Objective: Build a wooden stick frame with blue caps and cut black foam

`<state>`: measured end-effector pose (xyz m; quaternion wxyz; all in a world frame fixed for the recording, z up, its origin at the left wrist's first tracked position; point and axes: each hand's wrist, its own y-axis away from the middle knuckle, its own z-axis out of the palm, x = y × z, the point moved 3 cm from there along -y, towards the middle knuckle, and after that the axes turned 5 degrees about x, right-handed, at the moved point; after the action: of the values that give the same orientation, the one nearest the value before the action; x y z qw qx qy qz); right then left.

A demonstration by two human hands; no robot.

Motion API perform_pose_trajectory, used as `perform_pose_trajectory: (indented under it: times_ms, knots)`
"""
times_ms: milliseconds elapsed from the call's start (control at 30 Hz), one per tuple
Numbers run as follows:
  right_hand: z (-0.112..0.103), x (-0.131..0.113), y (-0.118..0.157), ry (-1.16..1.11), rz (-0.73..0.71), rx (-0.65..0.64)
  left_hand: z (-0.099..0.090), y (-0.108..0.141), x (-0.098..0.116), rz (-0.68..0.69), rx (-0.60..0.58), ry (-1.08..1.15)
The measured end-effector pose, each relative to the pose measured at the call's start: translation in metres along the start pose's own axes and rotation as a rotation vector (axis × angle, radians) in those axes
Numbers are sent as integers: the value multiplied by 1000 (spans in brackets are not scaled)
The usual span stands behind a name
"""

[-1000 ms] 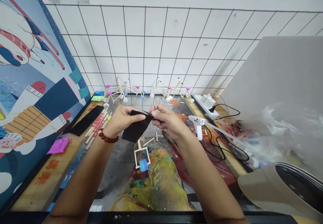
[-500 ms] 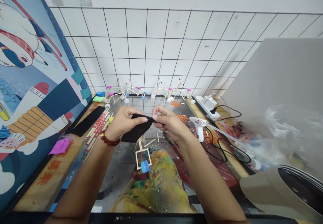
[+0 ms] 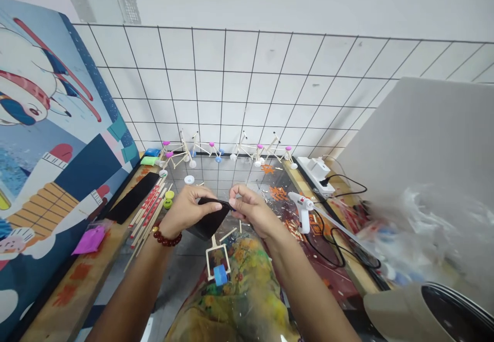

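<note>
My left hand [image 3: 189, 209] grips a thin black sheet [image 3: 210, 225], with the thumb along its top edge. At the sheet's right corner, the fingertips of my right hand [image 3: 252, 211] pinch its edge; the exact contact is partly hidden by the fingers. Below the sheet lies a square frame of pale sticks [image 3: 208, 262] with a blue piece [image 3: 220, 275] on its lower side. Several loose pale sticks [image 3: 228, 235] rest near it.
Stick models [image 3: 241, 149] with coloured discs line the tiled wall. At left are another black strip [image 3: 133, 198], red-marked sticks [image 3: 148, 205] and a pink packet [image 3: 90, 238]. At right stand a white glue gun [image 3: 303, 211] with its cord, a power strip [image 3: 316, 175] and a bin [image 3: 401, 306].
The whole view has tilted up slightly, so things sit lower in the picture. Both hands still hold the black sheet, which now appears more tilted.
</note>
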<state>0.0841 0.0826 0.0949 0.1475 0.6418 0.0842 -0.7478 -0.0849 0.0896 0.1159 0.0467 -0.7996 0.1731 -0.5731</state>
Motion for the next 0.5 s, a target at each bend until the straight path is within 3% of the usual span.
perform_pose_trajectory:
  times_ms: [233,400,500]
  knots:
    - [-15,6,-5,-40,56,12,14,-4,-26,-362,0,465]
    - [-18,11,-10,-6,71,40,12,-4,-26,-414,8,536]
    - [-19,9,-8,97,24,37,12,-4,-25,-402,97,553]
